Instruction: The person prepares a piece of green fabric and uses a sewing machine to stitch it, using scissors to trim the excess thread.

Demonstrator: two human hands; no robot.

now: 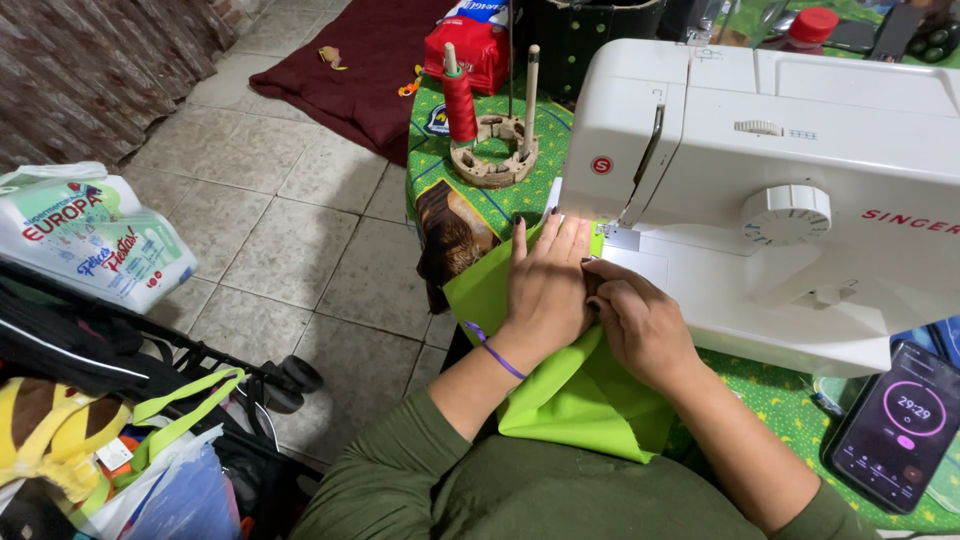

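Left hand point(548, 285) flat and spread on lime-green fabric point(575, 385), fingertips up against the presser foot point(620, 237) of a white sewing machine point(760, 190), pressing the cloth down on the machine bed. Purple band around that wrist. Right hand point(640, 325) just beside it, fingers curled and pinching a fold of the same fabric near the needle area; the exact grip hidden by the knuckles. Fabric draped from the machine bed over the desk point(440, 165) edge and down into the lap, one corner hanging toward the floor. Machine lit by its own small lamp above the foot. Behind the fabric, on a green patterned cover, a wooden spool stand point(492, 150) with a red thread spool point(460, 100) on one peg and a bare peg alongside. To the right, well apart from both hands, a phone point(898, 425) lying face up with a round timer on screen. Off to the left on the tiled floor, a printed plastic bag point(95, 235) and a heap of bags below.
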